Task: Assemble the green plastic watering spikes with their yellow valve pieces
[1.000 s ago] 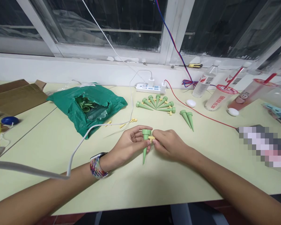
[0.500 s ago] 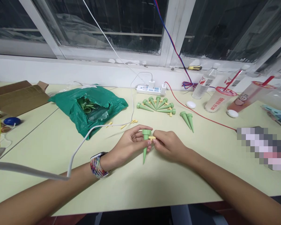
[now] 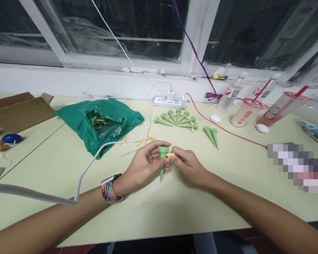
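At ten o'clock, a torn green plastic bag lies on the pale yellow bench. The left hand has its grip closed around a green plastic cone-shaped spike, cap at twelve, tip below the fingers at six. At the spike's three o'clock side, the right hand pinches a small yellow T-shaped piece.

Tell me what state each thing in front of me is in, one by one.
Green spike: held point down in left grip
Yellow connector: pinched in right grip, at the spike's side
Green bag: torn open, green pieces showing
Power strip: plugs inserted
Fanned spikes: lying down
Paired spikes: lying side by side
Red-lettered cup: straw in
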The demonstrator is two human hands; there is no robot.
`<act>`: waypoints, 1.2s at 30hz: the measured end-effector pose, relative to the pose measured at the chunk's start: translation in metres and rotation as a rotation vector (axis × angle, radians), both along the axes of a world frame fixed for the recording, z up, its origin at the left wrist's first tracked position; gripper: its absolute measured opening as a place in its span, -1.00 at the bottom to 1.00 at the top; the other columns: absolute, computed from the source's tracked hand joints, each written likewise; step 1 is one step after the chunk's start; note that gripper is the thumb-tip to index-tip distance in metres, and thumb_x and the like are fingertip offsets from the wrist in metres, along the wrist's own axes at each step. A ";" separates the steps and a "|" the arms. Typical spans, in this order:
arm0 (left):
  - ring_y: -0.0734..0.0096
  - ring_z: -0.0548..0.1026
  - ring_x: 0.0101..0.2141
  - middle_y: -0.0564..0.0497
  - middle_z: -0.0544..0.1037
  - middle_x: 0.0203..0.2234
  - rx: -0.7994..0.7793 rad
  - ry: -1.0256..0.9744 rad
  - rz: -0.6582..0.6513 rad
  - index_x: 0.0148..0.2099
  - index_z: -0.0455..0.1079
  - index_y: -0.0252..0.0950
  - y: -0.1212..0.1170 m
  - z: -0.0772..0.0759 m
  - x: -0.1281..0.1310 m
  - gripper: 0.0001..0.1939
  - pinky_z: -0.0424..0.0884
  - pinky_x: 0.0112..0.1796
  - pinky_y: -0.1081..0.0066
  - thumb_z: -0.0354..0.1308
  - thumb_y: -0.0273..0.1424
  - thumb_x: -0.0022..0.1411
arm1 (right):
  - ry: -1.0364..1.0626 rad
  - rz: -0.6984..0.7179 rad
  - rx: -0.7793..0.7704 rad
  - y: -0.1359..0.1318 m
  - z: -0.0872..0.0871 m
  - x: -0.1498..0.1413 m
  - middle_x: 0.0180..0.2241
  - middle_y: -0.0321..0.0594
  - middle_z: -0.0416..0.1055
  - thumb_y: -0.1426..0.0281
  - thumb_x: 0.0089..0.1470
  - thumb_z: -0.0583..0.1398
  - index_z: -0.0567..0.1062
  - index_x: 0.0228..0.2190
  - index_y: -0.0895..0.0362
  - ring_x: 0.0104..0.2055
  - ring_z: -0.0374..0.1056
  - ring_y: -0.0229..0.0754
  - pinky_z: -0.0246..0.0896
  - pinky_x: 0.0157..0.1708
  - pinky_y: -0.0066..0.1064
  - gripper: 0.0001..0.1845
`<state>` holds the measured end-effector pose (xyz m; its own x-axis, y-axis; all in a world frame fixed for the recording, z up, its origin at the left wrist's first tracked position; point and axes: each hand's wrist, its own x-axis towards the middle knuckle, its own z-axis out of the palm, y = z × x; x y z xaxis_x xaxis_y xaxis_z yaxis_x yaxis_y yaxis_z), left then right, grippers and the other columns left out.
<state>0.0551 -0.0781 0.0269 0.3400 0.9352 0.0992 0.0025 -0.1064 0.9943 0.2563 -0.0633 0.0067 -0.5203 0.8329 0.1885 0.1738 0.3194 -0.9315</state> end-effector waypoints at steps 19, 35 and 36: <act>0.40 0.62 -0.37 0.06 0.49 -0.30 -0.042 -0.049 0.047 0.06 0.33 -0.25 -0.001 0.000 0.003 -0.60 0.57 -0.27 0.38 0.38 -0.28 0.28 | 0.142 -0.029 -0.215 -0.002 0.006 -0.010 -0.61 -0.47 0.13 0.30 0.36 0.08 0.22 -0.49 0.05 -0.53 0.04 -0.28 -0.01 -0.43 -0.39 -0.66; 0.29 0.65 -0.26 -0.04 0.65 -0.28 -0.231 -0.292 0.058 -0.04 0.48 -0.30 0.014 -0.012 0.000 -0.62 0.57 -0.15 0.29 0.50 -0.33 0.16 | 0.095 -0.102 -0.138 0.008 0.002 -0.001 -0.60 -0.48 0.06 0.09 0.41 0.10 0.21 -0.44 0.04 -0.55 -0.05 -0.29 -0.09 -0.48 -0.40 -0.58; 0.29 0.65 -0.27 -0.05 0.66 -0.29 -0.243 -0.301 0.056 -0.11 0.51 -0.33 0.014 -0.012 0.000 -0.67 0.56 -0.15 0.30 0.50 -0.33 0.16 | 0.079 -0.121 -0.109 0.009 0.001 0.000 -0.59 -0.47 0.05 0.10 0.41 0.09 0.18 -0.44 0.04 -0.53 -0.04 -0.29 -0.09 -0.47 -0.40 -0.57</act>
